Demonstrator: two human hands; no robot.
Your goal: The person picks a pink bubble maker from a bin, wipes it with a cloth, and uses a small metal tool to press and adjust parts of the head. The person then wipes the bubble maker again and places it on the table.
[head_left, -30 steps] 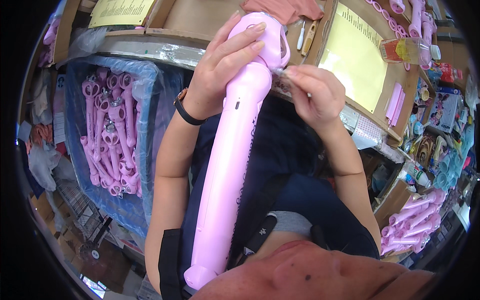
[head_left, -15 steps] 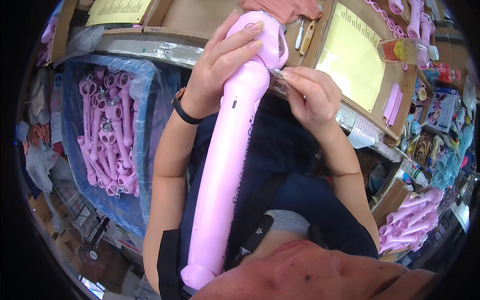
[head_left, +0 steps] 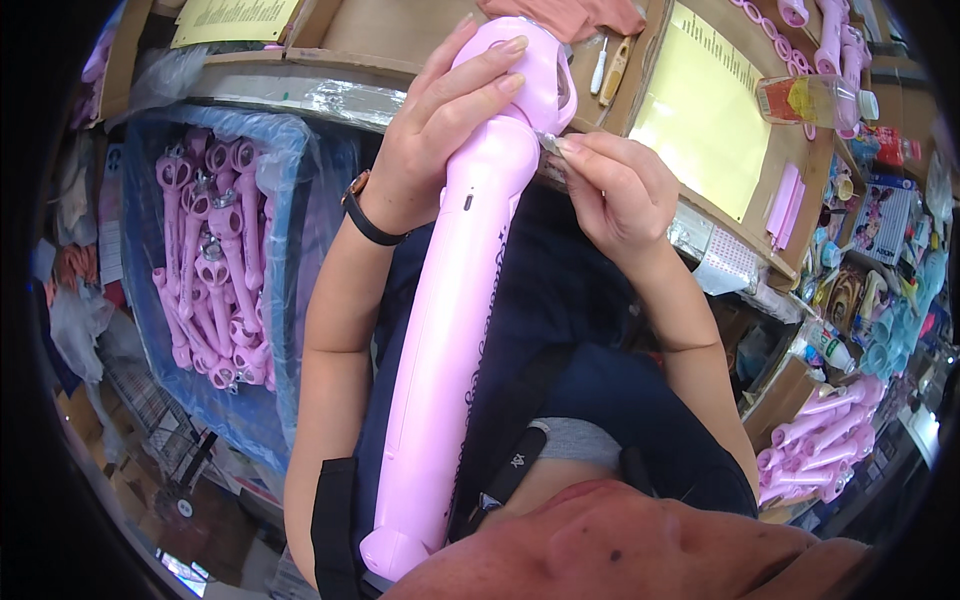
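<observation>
Barely changed from a second ago, the left hand (head_left: 450, 125) wraps the top of the pink wand (head_left: 440, 310) slanting across dark clothes (head_left: 575, 290), the right hand (head_left: 622, 190) pinching a small pale scrap (head_left: 549, 144) at its neck, work there seemingly ongoing

L hand (head_left: 450, 115) on wand's (head_left: 440, 300) far end, R hand (head_left: 620, 185) just R. Bin (head_left: 230, 430) to L w/ more wands (head_left: 232, 225) in. Bench (head_left: 370, 35) ahead, sheet (head_left: 700, 115) on it, bottle (head_left: 810, 102) at R edge.
</observation>
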